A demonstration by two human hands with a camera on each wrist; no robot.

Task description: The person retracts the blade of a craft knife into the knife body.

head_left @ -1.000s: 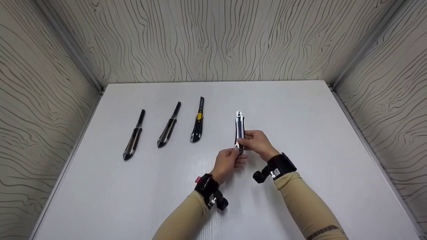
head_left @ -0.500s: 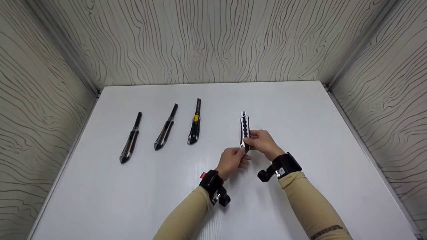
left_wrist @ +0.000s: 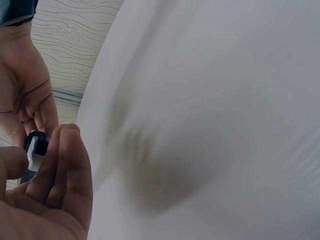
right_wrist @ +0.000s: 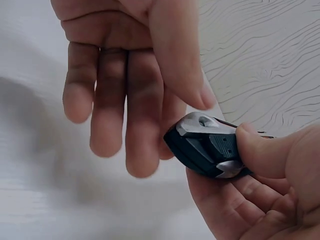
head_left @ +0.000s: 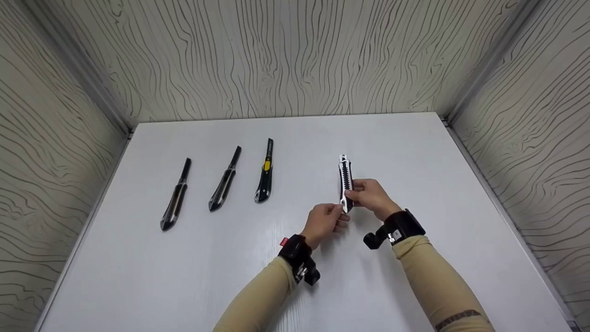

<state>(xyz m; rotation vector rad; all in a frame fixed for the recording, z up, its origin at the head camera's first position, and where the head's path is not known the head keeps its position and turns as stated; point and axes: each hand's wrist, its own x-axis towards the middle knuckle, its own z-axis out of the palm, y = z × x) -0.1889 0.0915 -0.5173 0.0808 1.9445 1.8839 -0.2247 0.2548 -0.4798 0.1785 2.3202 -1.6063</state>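
My right hand [head_left: 374, 197] holds a black-and-silver utility knife [head_left: 345, 177] over the table, thumb on one side and fingers on the other. The knife's nose points away from me, with no long blade showing. In the right wrist view, the butt end [right_wrist: 200, 137] has a small hole in its silver part. My left hand [head_left: 321, 222] is at that end, fingers extended and thumb tip just beside the hole. In the left wrist view, the left fingers [left_wrist: 70, 170] partly cover the knife.
Left on the white table [head_left: 138, 276] lie a dark utility knife [head_left: 174, 203], a similar one [head_left: 223, 186] and a black one with a yellow slider [head_left: 265, 177]. Wood-grain panels [head_left: 276, 60] enclose the table's back and sides.
Both hands and the held knife have shifted slightly right in the head view. The left thumb has come off the knife's butt end, uncovering it. The three lying knives rest as before.
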